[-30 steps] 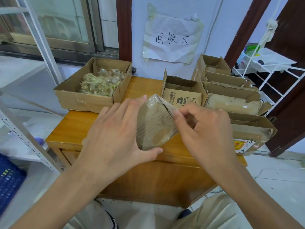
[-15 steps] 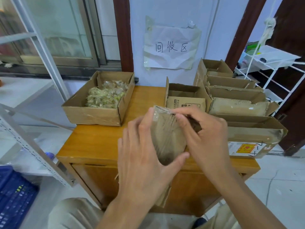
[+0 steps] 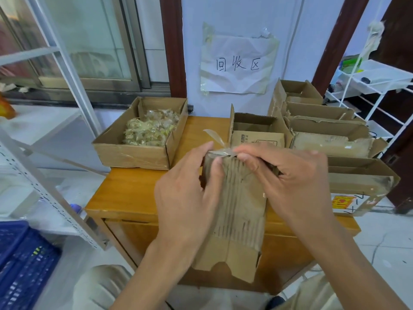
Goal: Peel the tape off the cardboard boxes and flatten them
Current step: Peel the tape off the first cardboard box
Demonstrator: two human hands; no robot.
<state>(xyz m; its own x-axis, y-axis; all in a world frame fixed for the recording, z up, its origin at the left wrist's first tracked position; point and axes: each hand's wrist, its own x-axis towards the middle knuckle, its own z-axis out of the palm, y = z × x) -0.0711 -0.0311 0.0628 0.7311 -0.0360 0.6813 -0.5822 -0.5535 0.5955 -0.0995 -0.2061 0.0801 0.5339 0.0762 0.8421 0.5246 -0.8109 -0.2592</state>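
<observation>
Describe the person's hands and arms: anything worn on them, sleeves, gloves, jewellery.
Both the left hand and the right hand are bare: no gloves, rings or watch visible. The forearms are bare too, with no sleeves in view down to the frame's edge.

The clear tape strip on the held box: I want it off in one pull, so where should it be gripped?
Pinch the loose tail of the tape strip, coming from above the cardboard box; it already stands free of the top edge, beside the right hand.
</observation>
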